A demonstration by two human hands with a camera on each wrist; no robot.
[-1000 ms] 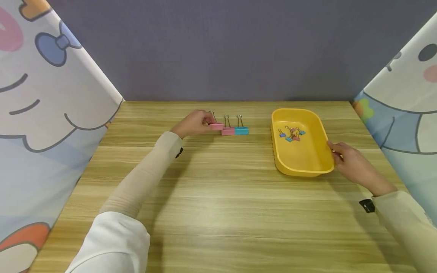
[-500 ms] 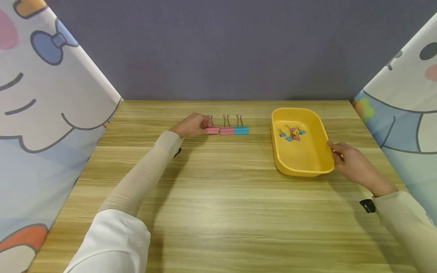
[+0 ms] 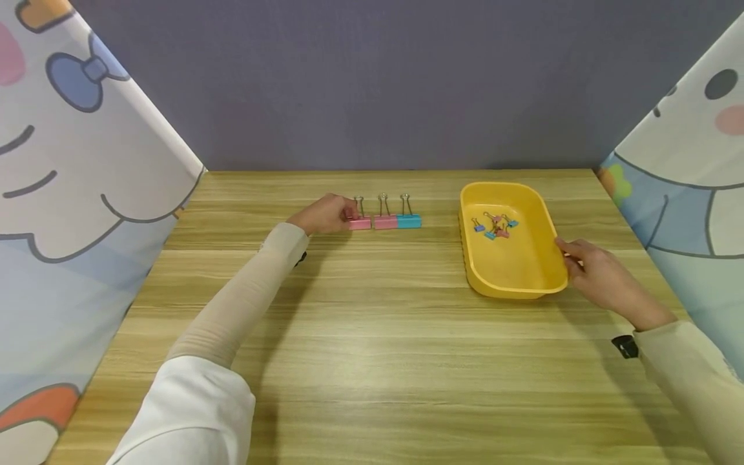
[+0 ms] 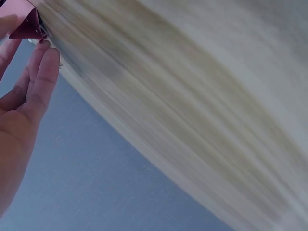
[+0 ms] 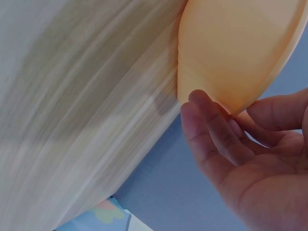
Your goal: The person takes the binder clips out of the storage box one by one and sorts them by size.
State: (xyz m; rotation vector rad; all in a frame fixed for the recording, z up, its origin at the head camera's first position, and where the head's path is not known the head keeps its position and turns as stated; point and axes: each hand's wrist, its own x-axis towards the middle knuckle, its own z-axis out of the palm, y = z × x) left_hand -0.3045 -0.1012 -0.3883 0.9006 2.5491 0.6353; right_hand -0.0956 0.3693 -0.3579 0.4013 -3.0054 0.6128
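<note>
At the back of the table, my left hand (image 3: 328, 214) pinches a large pink binder clip (image 3: 360, 223), its wire handles pointing to the back. The left wrist view catches the end of this clip (image 4: 28, 26) between thumb and fingers. A narrow gap to its right is a second pink binder clip (image 3: 385, 223), which touches a blue binder clip (image 3: 409, 221). My right hand (image 3: 601, 276) grips the right rim of a yellow plastic tray (image 3: 517, 268), thumb over the edge. The right wrist view shows those fingers against the tray's outer wall (image 5: 211, 91).
Several small binder clips (image 3: 494, 226) in blue and pink lie in the far part of the tray. The wooden table (image 3: 372, 349) meets a dark grey panel (image 3: 372, 84) at the back. Cartoon-printed cloths (image 3: 99, 161) hang on both sides.
My left hand has brought its pink clip down and slightly left, from overlapping the second pink clip into the row beside it. My right hand keeps its grip on the tray.
</note>
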